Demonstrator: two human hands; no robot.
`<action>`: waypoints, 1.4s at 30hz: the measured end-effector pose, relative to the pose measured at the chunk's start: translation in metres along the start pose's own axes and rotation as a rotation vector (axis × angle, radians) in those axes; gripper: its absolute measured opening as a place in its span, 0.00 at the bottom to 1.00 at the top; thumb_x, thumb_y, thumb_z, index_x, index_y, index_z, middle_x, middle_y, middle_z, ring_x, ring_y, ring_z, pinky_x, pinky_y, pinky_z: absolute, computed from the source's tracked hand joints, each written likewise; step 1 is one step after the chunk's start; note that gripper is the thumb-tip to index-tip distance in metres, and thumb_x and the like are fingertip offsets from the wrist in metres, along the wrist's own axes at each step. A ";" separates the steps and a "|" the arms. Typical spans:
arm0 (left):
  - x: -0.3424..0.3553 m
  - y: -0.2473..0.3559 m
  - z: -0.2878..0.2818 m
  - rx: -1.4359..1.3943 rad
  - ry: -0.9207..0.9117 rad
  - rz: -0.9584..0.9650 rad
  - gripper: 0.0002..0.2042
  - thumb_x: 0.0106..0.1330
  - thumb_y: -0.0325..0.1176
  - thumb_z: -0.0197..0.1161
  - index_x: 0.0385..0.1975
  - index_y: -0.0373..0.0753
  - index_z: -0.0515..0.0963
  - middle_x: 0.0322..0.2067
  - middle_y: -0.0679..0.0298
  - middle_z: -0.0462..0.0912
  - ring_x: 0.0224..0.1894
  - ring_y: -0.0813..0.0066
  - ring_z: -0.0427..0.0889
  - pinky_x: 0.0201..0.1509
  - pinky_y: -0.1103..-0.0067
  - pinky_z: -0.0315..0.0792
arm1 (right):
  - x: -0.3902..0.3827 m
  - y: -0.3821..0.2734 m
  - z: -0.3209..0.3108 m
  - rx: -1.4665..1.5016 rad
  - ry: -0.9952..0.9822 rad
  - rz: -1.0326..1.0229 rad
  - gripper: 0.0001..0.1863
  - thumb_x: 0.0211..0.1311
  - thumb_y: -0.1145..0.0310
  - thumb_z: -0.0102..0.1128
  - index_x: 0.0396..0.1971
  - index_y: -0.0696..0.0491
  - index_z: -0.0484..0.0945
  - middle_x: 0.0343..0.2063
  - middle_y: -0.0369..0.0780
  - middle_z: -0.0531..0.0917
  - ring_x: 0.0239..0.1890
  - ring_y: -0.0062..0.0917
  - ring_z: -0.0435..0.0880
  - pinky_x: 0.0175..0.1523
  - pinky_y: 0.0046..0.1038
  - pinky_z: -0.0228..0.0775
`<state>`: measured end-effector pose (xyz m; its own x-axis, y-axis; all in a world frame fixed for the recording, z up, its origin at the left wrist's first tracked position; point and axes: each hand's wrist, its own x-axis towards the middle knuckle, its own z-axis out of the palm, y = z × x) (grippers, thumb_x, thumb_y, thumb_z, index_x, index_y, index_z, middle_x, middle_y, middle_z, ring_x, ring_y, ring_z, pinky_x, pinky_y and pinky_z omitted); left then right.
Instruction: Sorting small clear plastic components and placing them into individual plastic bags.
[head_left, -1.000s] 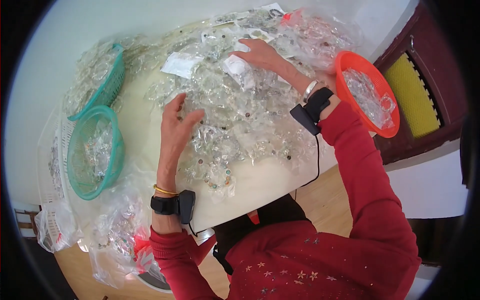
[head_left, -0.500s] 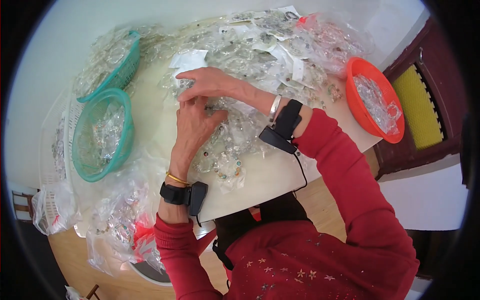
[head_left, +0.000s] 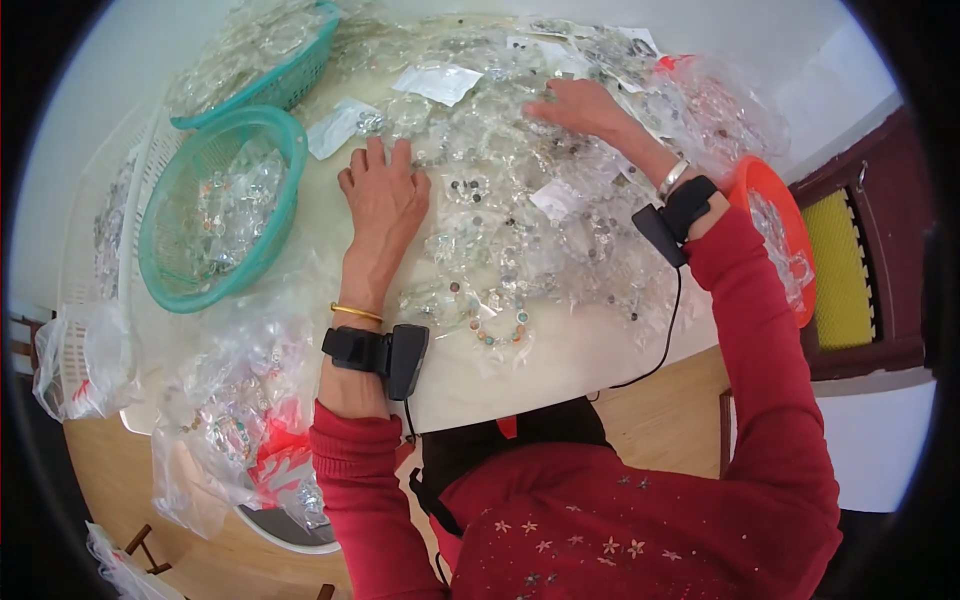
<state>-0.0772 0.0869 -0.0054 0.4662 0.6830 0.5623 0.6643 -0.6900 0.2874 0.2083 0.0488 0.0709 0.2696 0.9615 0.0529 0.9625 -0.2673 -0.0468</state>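
A wide pile of small clear plastic bags point(head_left: 575, 225) holding beaded bracelets covers the middle of the table. My left hand point(head_left: 385, 195) lies palm down at the pile's left edge, fingers a little bent and apart, with nothing seen in it. Just beyond its fingertips is a white packet point(head_left: 340, 126). Over the far part of the pile, my right hand point(head_left: 588, 108) reaches left with its fingers stretched out on the bags; nothing shows gripped there. Near the table's front edge lies a bagged bracelet with orange and teal beads point(head_left: 497, 338).
A teal basket point(head_left: 155, 240) with bagged bracelets stands at left, another teal basket point(head_left: 295, 80) behind it. An orange basket point(head_left: 795, 225) is at right. Plastic bags with red parts point(head_left: 285, 440) hang at the front left; a pinkish bag point(head_left: 725, 110) sits far right.
My hands, which were together at the pile's left side, are now apart. The right has moved far to the right across the pile. The view has shifted slightly.
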 end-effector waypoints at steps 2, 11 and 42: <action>0.000 0.000 0.001 0.026 -0.025 0.009 0.17 0.52 0.36 0.57 0.43 0.40 0.72 0.44 0.53 0.68 0.47 0.55 0.66 0.48 0.57 0.59 | 0.003 -0.007 0.009 0.023 0.031 0.050 0.32 0.43 0.41 0.60 0.38 0.56 0.81 0.41 0.48 0.81 0.46 0.38 0.79 0.49 0.35 0.71; 0.002 0.006 -0.001 -0.030 -0.034 0.038 0.17 0.52 0.37 0.57 0.43 0.40 0.72 0.44 0.51 0.67 0.49 0.52 0.64 0.48 0.54 0.58 | 0.031 -0.060 0.030 0.593 0.241 0.045 0.39 0.33 0.50 0.70 0.47 0.60 0.76 0.40 0.47 0.82 0.42 0.33 0.81 0.48 0.30 0.71; -0.004 -0.002 0.003 0.026 0.000 0.119 0.27 0.48 0.41 0.63 0.49 0.39 0.70 0.46 0.51 0.64 0.52 0.52 0.62 0.51 0.56 0.55 | 0.102 -0.105 0.033 0.485 0.132 -0.128 0.31 0.34 0.46 0.66 0.35 0.55 0.78 0.30 0.43 0.82 0.33 0.34 0.80 0.41 0.30 0.70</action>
<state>-0.0785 0.0864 -0.0106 0.5422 0.5968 0.5915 0.6195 -0.7595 0.1984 0.1343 0.1773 0.0488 0.1821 0.9600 0.2127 0.8717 -0.0576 -0.4866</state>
